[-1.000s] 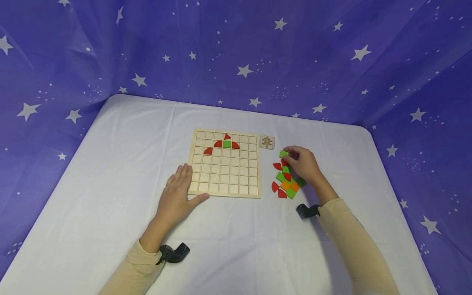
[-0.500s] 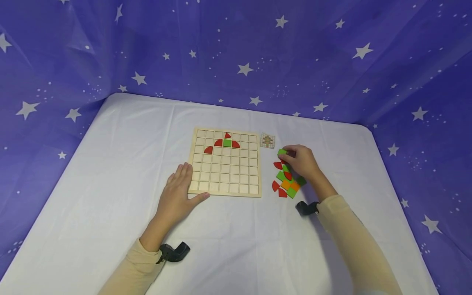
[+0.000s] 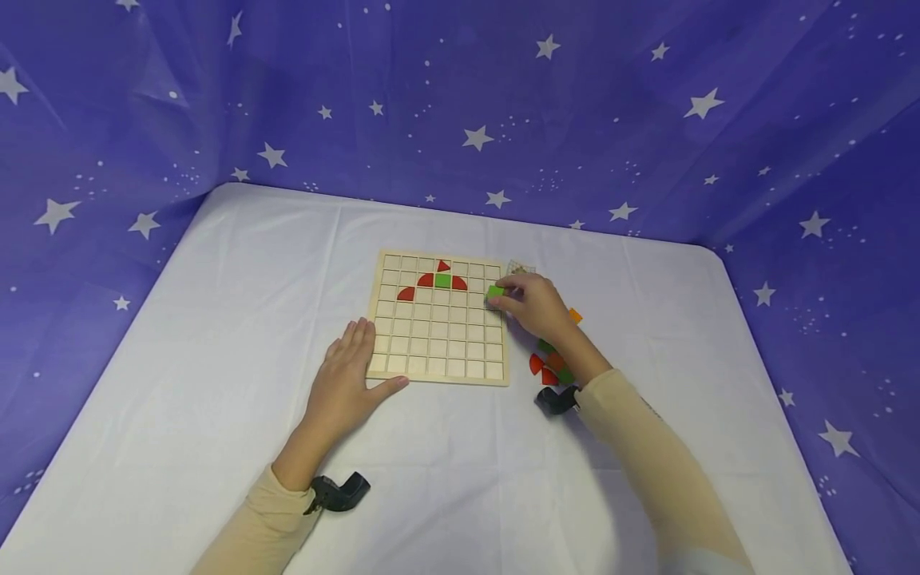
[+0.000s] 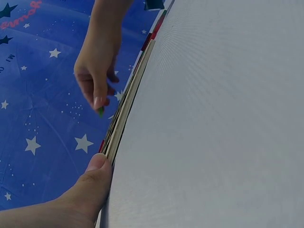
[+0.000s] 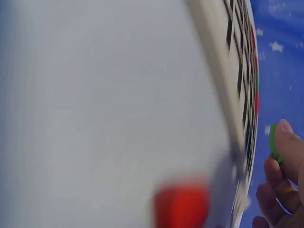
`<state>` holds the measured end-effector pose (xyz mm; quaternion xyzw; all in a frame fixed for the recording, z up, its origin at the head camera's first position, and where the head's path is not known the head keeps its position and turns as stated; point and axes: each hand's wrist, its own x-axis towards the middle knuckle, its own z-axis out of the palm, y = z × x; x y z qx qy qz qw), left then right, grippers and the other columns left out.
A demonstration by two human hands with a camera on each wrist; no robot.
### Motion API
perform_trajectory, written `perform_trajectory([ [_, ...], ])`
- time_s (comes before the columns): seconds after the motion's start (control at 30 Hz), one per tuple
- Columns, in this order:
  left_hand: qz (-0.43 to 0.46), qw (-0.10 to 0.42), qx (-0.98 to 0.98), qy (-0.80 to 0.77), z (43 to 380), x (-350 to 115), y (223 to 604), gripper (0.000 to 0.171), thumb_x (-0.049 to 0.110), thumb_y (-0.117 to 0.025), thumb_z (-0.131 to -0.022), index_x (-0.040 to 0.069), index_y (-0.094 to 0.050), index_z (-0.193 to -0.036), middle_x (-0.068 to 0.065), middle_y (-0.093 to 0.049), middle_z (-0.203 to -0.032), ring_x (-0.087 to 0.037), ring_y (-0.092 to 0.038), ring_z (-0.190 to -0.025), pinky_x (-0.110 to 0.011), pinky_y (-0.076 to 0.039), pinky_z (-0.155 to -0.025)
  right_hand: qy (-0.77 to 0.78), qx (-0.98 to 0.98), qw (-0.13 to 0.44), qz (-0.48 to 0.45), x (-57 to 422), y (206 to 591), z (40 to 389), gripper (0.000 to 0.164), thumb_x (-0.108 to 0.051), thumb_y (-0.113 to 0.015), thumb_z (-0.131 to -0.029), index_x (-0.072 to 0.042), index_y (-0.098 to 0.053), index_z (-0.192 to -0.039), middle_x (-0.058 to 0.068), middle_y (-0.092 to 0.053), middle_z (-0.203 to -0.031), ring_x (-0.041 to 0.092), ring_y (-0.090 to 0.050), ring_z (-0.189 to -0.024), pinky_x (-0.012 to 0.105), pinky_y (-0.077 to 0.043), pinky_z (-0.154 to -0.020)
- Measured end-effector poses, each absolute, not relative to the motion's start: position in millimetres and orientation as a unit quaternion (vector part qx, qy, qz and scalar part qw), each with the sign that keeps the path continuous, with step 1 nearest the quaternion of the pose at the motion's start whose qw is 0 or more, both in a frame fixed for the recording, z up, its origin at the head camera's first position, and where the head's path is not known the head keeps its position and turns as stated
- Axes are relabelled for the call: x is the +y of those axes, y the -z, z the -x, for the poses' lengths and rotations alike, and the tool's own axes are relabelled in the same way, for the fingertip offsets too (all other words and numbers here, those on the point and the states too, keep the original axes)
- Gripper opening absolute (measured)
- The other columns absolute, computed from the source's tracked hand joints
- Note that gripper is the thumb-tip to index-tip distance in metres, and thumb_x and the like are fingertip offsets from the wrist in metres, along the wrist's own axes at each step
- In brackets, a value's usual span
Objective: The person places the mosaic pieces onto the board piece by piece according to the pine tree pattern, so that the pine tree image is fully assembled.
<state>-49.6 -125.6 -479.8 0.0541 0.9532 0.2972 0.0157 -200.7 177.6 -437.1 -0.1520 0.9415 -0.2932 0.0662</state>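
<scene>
A wooden grid board (image 3: 441, 319) lies on the white table. In its upper cells sit a red triangle (image 3: 443, 266), a green square (image 3: 442, 281) and several red quarter-circles (image 3: 406, 294). My left hand (image 3: 345, 391) rests flat at the board's lower left corner, thumb along the front edge. Between thumb and fingers, my right hand (image 3: 535, 305) pinches a green square tile (image 3: 495, 293) over the board's right edge. The right wrist view also shows that green tile (image 5: 274, 142) at the fingertips. In the left wrist view my left thumb (image 4: 97, 164) touches the board's edge.
Right of the board lies a pile of loose red, green and orange tiles (image 3: 548, 375), partly hidden under my right forearm. A small tree pattern card (image 3: 519, 267) lies by the board's upper right corner, half covered by the hand. A starry blue cloth (image 3: 460, 104) surrounds the table.
My right hand has lifted a green tile from the pile and carried it left to the board's right edge. An orange tile now shows beside the wrist. My left hand has stayed put.
</scene>
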Motion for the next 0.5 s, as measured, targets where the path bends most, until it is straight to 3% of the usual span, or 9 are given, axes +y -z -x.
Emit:
perform_trajectory([
  [0.5, -0.056, 0.020, 0.954, -0.294, 50.5, -126.5, 479.7, 0.108, 0.062, -0.067, -0.085, -0.002, -0.017, -0.157, -0.018, -0.014, -0.166, -0.034, -0.010, -0.155, -0.053, -0.011, -0.125, 0.227, 0.936, 0.057, 0.264, 95.2, 446.5, 193.1, 0.037, -0.045, -0.066, -0.093, -0.019, -0.072, -0.119, -0.006, -0.067, -0.098, 0.012, -0.059, -0.088, 0.031, -0.051, -0.082],
])
